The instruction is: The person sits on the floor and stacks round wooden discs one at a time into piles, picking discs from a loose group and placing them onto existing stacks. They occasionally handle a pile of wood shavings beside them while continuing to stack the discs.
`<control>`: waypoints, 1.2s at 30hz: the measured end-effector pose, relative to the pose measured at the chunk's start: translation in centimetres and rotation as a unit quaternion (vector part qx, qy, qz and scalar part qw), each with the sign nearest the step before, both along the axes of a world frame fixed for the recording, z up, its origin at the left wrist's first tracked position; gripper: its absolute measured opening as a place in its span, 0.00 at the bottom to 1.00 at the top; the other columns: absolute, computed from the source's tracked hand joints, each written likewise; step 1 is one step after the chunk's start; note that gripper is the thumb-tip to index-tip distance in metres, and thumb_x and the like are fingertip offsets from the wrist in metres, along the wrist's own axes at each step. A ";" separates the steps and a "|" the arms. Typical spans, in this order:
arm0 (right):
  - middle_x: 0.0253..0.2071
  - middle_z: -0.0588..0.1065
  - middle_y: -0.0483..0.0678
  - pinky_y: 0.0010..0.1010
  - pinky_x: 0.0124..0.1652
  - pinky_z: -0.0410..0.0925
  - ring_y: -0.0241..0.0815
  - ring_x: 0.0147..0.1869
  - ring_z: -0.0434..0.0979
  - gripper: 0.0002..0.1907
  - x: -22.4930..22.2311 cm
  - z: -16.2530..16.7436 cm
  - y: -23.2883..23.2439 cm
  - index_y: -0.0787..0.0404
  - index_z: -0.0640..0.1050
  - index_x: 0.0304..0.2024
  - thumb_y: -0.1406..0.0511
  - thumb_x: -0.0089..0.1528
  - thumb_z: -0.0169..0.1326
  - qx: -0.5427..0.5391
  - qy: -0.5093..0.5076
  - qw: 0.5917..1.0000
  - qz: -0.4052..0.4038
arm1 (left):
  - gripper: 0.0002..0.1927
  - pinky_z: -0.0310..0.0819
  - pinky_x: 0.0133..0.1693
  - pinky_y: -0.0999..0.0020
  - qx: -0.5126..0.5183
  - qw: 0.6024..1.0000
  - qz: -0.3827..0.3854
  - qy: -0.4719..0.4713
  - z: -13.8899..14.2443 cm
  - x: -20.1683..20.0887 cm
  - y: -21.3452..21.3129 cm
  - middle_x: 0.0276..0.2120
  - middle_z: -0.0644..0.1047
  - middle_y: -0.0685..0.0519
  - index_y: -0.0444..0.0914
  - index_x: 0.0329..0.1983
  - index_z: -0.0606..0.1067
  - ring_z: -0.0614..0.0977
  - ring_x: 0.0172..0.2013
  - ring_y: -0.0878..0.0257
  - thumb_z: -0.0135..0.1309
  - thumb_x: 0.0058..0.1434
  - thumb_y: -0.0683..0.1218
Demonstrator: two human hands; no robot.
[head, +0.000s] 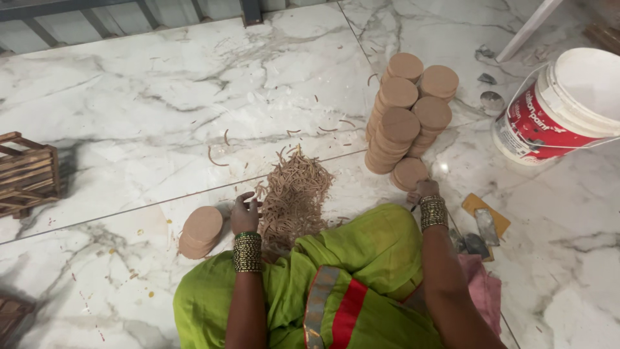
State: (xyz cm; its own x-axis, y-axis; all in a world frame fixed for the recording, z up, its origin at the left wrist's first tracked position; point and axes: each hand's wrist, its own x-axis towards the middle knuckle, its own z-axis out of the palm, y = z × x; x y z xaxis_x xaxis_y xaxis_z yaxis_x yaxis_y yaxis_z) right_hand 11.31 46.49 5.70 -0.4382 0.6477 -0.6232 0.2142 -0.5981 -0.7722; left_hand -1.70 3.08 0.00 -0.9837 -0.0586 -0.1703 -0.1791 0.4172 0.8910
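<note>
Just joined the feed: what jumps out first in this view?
Tall stacks of round brown discs stand at upper centre on the white marble floor, with the right hand at their base. A heap of thin brown sticks lies beside the left hand, and a white-and-red bucket sits at far right.

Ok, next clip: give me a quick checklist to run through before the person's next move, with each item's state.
1. Left hand at the pile of thin sticks: ok.
2. Right hand on the low disc stack: ok.
3. Right hand's grip closed on a disc: cannot tell.
4. Tall disc stacks upright: ok, leaning slightly.
5. Small disc stack clear of left hand: ok.
6. Sticks kept in one pile: not ok, some scattered.
</note>
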 end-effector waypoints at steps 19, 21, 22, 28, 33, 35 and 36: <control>0.47 0.74 0.56 0.49 0.48 0.76 0.54 0.48 0.77 0.10 -7.6 0.3 -14.9 0.64 0.70 0.48 0.65 0.70 0.55 -0.166 0.204 0.948 0.179 | 0.45 0.77 0.49 0.40 -0.379 0.876 0.156 -0.255 1.9 -4.7 -8.4 0.61 0.71 0.44 0.52 0.69 0.60 0.75 0.57 0.44 0.67 0.49 0.59; 0.43 0.77 0.59 0.44 0.43 0.76 0.55 0.43 0.80 0.12 -7.9 0.0 -17.6 0.68 0.72 0.47 0.63 0.69 0.54 -0.137 0.163 0.942 0.260 | 0.47 0.79 0.48 0.40 -0.380 0.875 0.167 -0.251 2.1 -4.9 -8.3 0.60 0.71 0.43 0.52 0.69 0.59 0.76 0.56 0.44 0.67 0.48 0.59; 0.41 0.78 0.59 0.44 0.42 0.77 0.55 0.41 0.81 0.11 -7.9 -0.2 -18.8 0.66 0.73 0.47 0.64 0.69 0.53 -0.121 0.153 0.942 0.275 | 0.47 0.79 0.47 0.40 -0.384 0.873 0.169 -0.249 2.1 -5.1 -8.5 0.60 0.72 0.43 0.53 0.69 0.58 0.76 0.55 0.44 0.67 0.47 0.60; 0.39 0.80 0.60 0.45 0.40 0.77 0.55 0.40 0.82 0.09 -7.8 -0.2 -22.9 0.65 0.73 0.45 0.65 0.66 0.49 -0.175 0.167 0.917 0.316 | 0.52 0.83 0.43 0.41 -0.206 0.971 0.076 -0.095 4.4 -5.5 -8.1 0.58 0.72 0.39 0.54 0.71 0.54 0.79 0.51 0.43 0.65 0.44 0.62; 0.39 0.79 0.59 0.40 0.39 0.77 0.51 0.41 0.82 0.14 -8.7 1.3 -24.9 0.68 0.73 0.49 0.63 0.69 0.48 -0.106 0.230 0.892 0.374 | 0.44 0.83 0.33 0.54 0.469 0.873 0.091 -0.094 4.7 -4.8 -4.3 0.55 0.73 0.45 0.52 0.70 0.59 0.81 0.41 0.53 0.55 0.52 0.69; 0.39 0.79 0.57 0.39 0.37 0.76 0.49 0.40 0.80 0.16 -9.0 1.9 -26.5 0.65 0.72 0.53 0.59 0.70 0.48 -0.063 0.232 0.890 0.387 | 0.40 0.79 0.26 0.64 0.557 0.815 0.119 -0.105 3.9 -4.0 -2.8 0.47 0.73 0.49 0.46 0.67 0.66 0.78 0.32 0.60 0.46 0.60 0.74; 0.41 0.78 0.57 0.35 0.38 0.76 0.47 0.40 0.79 0.19 -9.0 2.1 -27.6 0.66 0.73 0.54 0.57 0.71 0.48 0.011 0.244 0.887 0.392 | 0.41 0.75 0.22 0.67 0.565 0.808 0.126 -0.111 3.3 -3.6 -2.3 0.40 0.72 0.50 0.43 0.64 0.70 0.75 0.26 0.62 0.43 0.63 0.76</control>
State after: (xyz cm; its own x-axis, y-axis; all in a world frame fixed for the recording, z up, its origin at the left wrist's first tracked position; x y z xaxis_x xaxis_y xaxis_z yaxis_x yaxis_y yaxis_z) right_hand 2.29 18.89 7.85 -0.9734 0.0342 -0.2267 0.1949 -0.3974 -0.8967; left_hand -5.29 0.78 3.33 -0.9024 0.0638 -0.4262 -0.3396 -0.7142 0.6121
